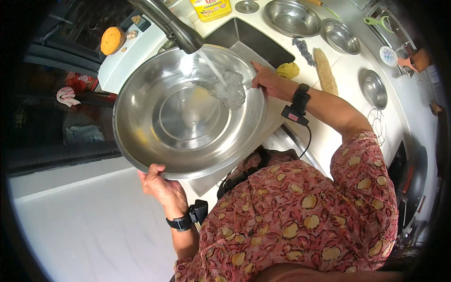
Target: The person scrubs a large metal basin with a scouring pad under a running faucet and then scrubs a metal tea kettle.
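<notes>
A large stainless steel basin (141, 105) is held tilted over the sink (239, 38). My left hand (164, 185) grips its near rim, with the thumb over the edge. On the opposite side, my right hand (271, 80) clasps the rim, fingers mostly behind it. From the dark faucet (188, 35) a stream of water (213, 68) runs into the basin. Clear water (230, 91) splashes and pools at the side nearer my right hand. The basin hides much of the sink.
Beyond my right hand lie a yellow cloth (288, 70), a steel wool scrubber (303, 52) and a loofah (325, 70). Steel bowls (292, 17) stand on the white counter (347, 70). A cut orange vegetable (112, 41) sits on the window ledge (121, 70). A wok (417, 183) is at the right.
</notes>
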{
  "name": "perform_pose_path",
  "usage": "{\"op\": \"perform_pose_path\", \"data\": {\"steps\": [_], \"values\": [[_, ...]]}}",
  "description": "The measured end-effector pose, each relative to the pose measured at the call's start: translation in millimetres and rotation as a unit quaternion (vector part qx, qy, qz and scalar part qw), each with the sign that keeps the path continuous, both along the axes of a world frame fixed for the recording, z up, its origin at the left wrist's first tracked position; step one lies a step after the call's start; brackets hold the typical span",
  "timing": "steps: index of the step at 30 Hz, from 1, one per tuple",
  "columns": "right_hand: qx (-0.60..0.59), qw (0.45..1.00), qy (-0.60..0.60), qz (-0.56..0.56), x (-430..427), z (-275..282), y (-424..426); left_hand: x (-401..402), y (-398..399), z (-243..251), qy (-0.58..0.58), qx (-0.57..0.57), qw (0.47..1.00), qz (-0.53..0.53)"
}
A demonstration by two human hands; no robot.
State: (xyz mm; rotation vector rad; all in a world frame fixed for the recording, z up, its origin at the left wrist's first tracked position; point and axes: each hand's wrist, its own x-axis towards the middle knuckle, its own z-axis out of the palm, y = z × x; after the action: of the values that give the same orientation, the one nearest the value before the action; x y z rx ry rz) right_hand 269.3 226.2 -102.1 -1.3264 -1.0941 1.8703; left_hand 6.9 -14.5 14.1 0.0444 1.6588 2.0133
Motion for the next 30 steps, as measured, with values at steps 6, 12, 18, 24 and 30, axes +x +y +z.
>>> {"op": "perform_pose_path", "data": {"steps": [6, 12, 18, 24, 30], "values": [[0.072, 0.994, -0.077, 0.005, -10.2, 26.2, 2.3, -24.4, -10.2, -31.4, -0.104, 0.010, 0.992, -0.066], [0.157, 0.983, -0.076, -0.054, 34.4, 32.1, 0.1, -14.3, 2.6, -27.0, -0.199, -0.011, 0.965, -0.173], [0.207, 0.971, -0.117, -0.036, 64.2, 57.7, 6.3, -15.7, 2.0, -77.1, -0.180, -0.075, 0.956, -0.218], [0.223, 0.958, -0.176, -0.045, 89.6, 81.6, -1.4, 16.8, 9.3, -91.6, -0.208, -0.135, 0.947, -0.204], [0.119, 0.964, -0.238, -0.030, 94.4, 81.1, -12.7, 5.7, 16.0, -108.6, -0.189, -0.111, 0.954, -0.202]]}}
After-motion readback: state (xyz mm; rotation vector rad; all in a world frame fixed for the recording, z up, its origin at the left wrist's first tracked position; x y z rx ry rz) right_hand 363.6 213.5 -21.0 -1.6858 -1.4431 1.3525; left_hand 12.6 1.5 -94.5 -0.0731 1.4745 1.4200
